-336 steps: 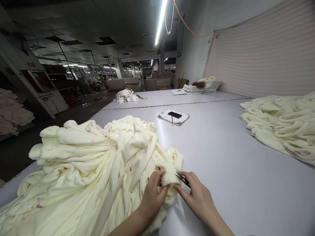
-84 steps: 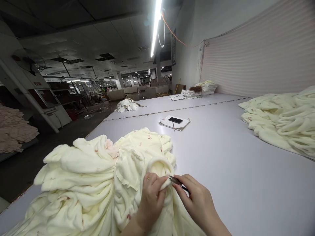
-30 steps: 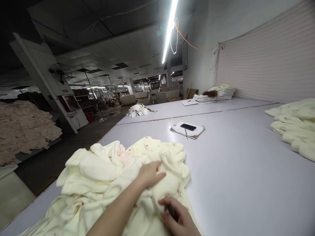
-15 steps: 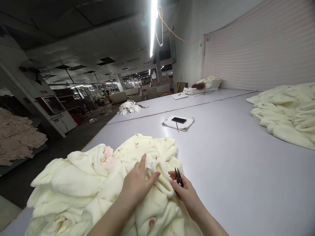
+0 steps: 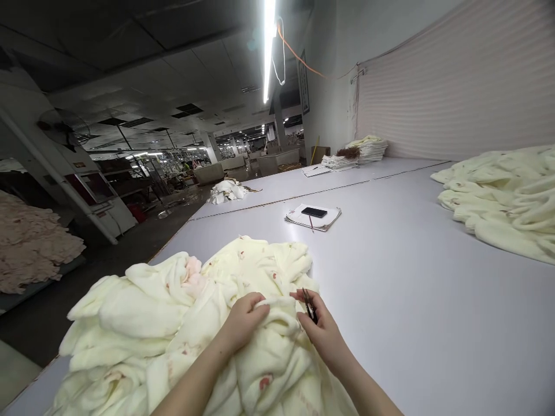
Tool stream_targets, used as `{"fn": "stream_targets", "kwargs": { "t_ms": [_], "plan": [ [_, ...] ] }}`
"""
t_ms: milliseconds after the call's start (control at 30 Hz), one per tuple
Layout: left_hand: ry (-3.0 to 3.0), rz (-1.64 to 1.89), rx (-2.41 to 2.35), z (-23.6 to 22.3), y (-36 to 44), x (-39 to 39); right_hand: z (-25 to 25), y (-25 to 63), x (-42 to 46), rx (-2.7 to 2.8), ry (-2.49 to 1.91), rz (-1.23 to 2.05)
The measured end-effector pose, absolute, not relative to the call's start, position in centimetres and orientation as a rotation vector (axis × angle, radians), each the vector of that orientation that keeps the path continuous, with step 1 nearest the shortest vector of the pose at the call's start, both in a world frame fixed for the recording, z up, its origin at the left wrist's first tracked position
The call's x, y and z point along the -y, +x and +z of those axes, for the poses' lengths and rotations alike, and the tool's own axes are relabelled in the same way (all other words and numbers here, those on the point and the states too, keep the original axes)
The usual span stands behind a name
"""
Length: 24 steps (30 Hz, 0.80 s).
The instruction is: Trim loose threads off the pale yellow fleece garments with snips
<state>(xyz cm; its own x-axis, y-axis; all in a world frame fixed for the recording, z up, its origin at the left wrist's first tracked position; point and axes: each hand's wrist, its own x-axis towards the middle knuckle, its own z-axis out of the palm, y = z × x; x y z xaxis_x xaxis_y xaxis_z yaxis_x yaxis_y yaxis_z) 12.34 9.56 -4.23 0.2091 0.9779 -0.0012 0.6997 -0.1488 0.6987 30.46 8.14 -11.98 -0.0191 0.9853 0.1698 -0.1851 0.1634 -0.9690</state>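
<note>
A heap of pale yellow fleece garments [image 5: 143, 312] with small reddish prints covers the near left of the table. My left hand [image 5: 243, 319] lies on the heap, its thumb and fingers closed on a fold of the top garment [image 5: 281, 341]. Just to the right, my right hand [image 5: 321, 332] holds dark thread snips [image 5: 310, 306], blades pointing up and away from me. The right fingertips are at the garment's right edge; whether they also pinch cloth I cannot tell.
Papers [image 5: 295, 215] with a black phone [image 5: 314, 212] and a pen lie mid-table. Another yellow garment pile [image 5: 507, 196] sits at the right. White scraps [image 5: 228, 190] and stacked cloth [image 5: 368, 149] are farther back. Pinkish fabric [image 5: 34, 242] is heaped off the table at left.
Half a second ago my left hand was spread beside a white label; now it closes on the cloth and the label is out of sight. The snips stay in my right hand.
</note>
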Motion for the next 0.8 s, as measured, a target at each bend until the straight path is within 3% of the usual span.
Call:
{"fn": "stream_targets", "kwargs": {
  "t_ms": [200,300,433,533,800],
  "plan": [
    [1.698,0.735,-1.474,-4.4,12.3,-7.9,-10.4,30.9,-6.8,1.584,-1.144,0.855],
    [1.881,0.861,-1.497,-4.9,12.5,-6.5,-9.4,31.4,-6.3,1.632,-1.124,0.747],
    [2.589,1.272,-1.449,-6.2,12.3,-4.9,-8.6,31.8,-6.0,1.642,-0.995,0.824],
    [2.781,1.499,-1.324,-7.0,11.6,-4.3,-8.5,31.6,-5.3,1.698,-0.938,0.901],
    [2.691,1.527,-1.280,-6.9,11.2,-3.4,-7.5,30.7,-3.5,1.866,-0.978,0.763]
  ]
}}
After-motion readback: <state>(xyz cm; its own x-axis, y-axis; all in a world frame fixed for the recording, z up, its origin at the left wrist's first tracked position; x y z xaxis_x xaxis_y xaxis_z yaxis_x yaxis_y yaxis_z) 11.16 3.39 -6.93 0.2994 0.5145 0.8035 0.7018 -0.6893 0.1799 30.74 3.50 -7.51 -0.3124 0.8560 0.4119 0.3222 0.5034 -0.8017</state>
